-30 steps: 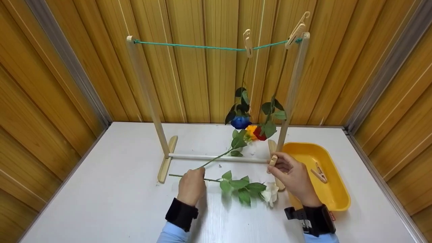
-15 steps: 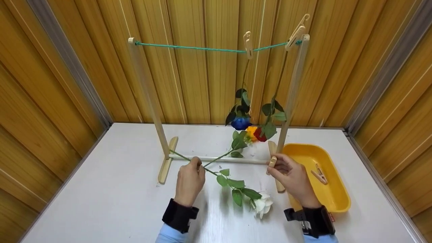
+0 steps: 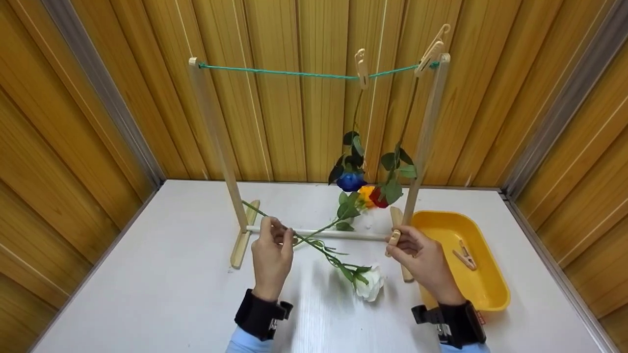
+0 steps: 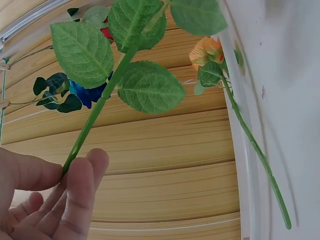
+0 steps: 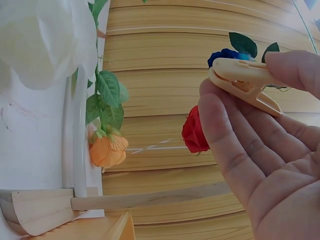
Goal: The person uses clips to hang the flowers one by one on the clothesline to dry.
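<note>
My left hand [image 3: 272, 257] pinches the green stem of a white rose [image 3: 369, 284] between thumb and fingers, lifted off the table with the bloom to the lower right. In the left wrist view the rose's stem [image 4: 95, 112] rises from the fingertips past several leaves. My right hand [image 3: 429, 264] holds a beige clothespin [image 3: 394, 238] between thumb and fingers; the right wrist view shows this clothespin [image 5: 245, 80] with its jaws closed. An orange-yellow rose [image 3: 365, 196] lies on the table behind, its stem crossing beneath the white rose's.
A wooden rack holds a teal cord [image 3: 279, 73]. A blue rose [image 3: 351, 182] and a red rose [image 3: 379, 197] hang from it upside down by clothespins. At right, a yellow tray [image 3: 483, 245] contains another clothespin [image 3: 464, 256]. The rack's white crossbar [image 3: 363, 236] runs low over the table.
My left hand has picked the white rose up off the table, raising its stem end and turning it so the bloom swings left. My right hand stays nearly in place with the clothespin.
</note>
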Demonstrator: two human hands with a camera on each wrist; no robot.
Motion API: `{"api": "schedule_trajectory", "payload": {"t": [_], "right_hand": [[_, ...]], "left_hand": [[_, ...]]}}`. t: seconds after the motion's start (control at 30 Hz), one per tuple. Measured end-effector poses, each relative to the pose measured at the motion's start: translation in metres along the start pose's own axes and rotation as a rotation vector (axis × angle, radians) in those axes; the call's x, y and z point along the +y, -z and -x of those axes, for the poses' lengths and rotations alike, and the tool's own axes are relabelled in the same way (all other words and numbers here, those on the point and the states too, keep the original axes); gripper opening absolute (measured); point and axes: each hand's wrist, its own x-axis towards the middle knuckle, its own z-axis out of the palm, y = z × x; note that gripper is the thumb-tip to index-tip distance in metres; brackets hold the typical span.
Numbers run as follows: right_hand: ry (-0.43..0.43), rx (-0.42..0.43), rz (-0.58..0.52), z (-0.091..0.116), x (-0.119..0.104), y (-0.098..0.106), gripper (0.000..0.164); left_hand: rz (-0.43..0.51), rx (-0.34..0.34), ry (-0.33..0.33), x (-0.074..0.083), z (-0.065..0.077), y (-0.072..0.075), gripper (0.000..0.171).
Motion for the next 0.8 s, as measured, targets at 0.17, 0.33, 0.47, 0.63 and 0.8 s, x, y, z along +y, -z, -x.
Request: {"api": "schedule_trajectory", "payload": {"t": [0.17,0.33,0.47,0.63,0.8], "right_hand": [[0.012,-0.008,-0.015,-0.001,-0.003,0.0,0.035],[0.024,-0.043,-0.006,-0.007,-0.01,0.004,0.035],[0.05,-0.078,0.027,-0.019,-0.02,0.008,0.037],[0.089,-0.104,0.06,-0.03,-0.03,0.012,0.037],[0.146,-0.127,0.041,-0.042,-0.04,0.012,0.036]], "left_hand": [[0.099,0.033,0.056,0.007,-0.002,0.002,0.025],[0.144,0.02,0.068,0.015,-0.011,0.007,0.024],[0.066,-0.023,-0.028,0.024,-0.026,0.01,0.016],[-0.004,-0.074,-0.121,0.034,-0.043,0.011,0.013],[-0.071,-0.119,-0.176,0.045,-0.057,0.012,0.011]]}}
